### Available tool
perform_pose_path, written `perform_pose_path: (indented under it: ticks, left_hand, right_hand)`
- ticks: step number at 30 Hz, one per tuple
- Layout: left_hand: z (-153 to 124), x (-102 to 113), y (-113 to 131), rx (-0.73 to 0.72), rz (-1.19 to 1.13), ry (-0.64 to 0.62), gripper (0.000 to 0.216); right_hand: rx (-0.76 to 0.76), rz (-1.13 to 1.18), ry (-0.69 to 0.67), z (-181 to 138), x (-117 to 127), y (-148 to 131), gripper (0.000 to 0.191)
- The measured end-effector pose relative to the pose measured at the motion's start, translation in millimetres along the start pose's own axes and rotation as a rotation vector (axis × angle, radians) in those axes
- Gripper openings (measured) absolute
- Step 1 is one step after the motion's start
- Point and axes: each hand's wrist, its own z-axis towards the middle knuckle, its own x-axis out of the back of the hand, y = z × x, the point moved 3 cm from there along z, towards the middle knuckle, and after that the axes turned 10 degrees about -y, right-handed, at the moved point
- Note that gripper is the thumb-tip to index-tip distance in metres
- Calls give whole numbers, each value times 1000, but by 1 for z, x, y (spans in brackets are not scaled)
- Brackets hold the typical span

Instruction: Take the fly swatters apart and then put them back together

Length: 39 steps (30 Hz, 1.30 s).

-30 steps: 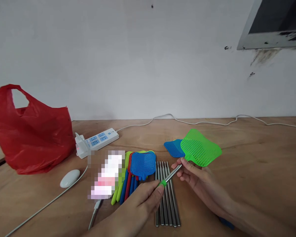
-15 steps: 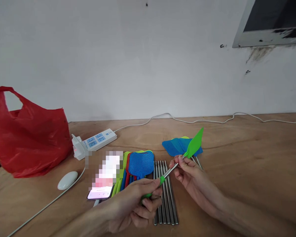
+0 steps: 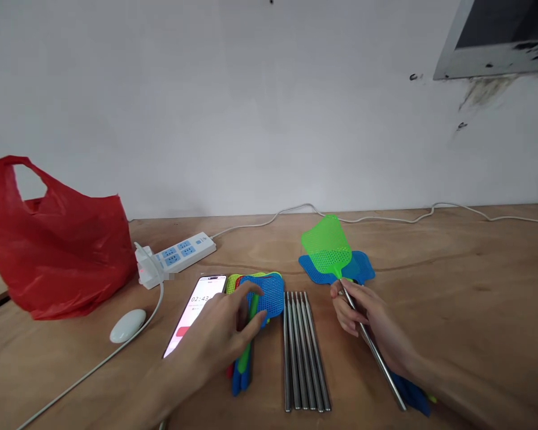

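My right hand (image 3: 363,319) grips the metal rod of a green fly swatter (image 3: 326,245) just below its mesh head. The rod runs back past my wrist to the lower right. The green head rests over blue swatter heads (image 3: 361,269) on the wooden table (image 3: 466,280). My left hand (image 3: 222,334) lies on a pile of coloured swatter heads and handles (image 3: 269,295), its fingers curled over a green handle (image 3: 245,355). Several bare metal rods (image 3: 305,352) lie side by side between my hands.
A phone (image 3: 195,310) with a lit screen lies left of the pile. Farther left are a white power strip (image 3: 177,254), a white oval device (image 3: 128,324) on a cable and a red plastic bag (image 3: 58,239). Blue handles (image 3: 412,391) show under my right forearm.
My left hand let go of the green swatter's handle end and moved left onto the pile. My right hand turned the swatter so its head lies flat over the blue heads.
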Motion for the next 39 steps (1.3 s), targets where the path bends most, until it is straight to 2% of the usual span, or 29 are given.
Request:
perform_pose_path:
  ticks: [4,9,13,16,19,24,28,33,39]
  left_hand:
    - [8,-14,-11,8,-53,-51,23]
    - [7,-32,-18,-3,-110,-152,26]
    - [5,-42,-22,8,-124,-164,33]
    - [1,-46,-21,10,-42,-155,38]
    - [-2,-46,-19,7,26,-177,36]
    - [-6,-42,-13,-104,92,-239,19]
    - [-7,-40,-11,-155,192,-216,4]
    - [-6,-40,-12,-186,337,-162,13]
    - [-4,-37,-12,-215,375,-92,16]
  right_hand:
    - [-69,38,-58,-2,9,10,44]
    - [-63,58,-79,-5,10,15,44]
    - [-78,65,-99,-8,7,10,45]
    - [-74,87,-85,-9,7,6,44]
    - [-64,101,-68,-10,6,6,44]
    - [-74,81,-48,-12,5,12,45]
    - [-68,82,-44,-12,4,12,46]
    - [-92,105,-89,-12,3,11,44]
    - [-218,156,-239,-14,0,17,39]
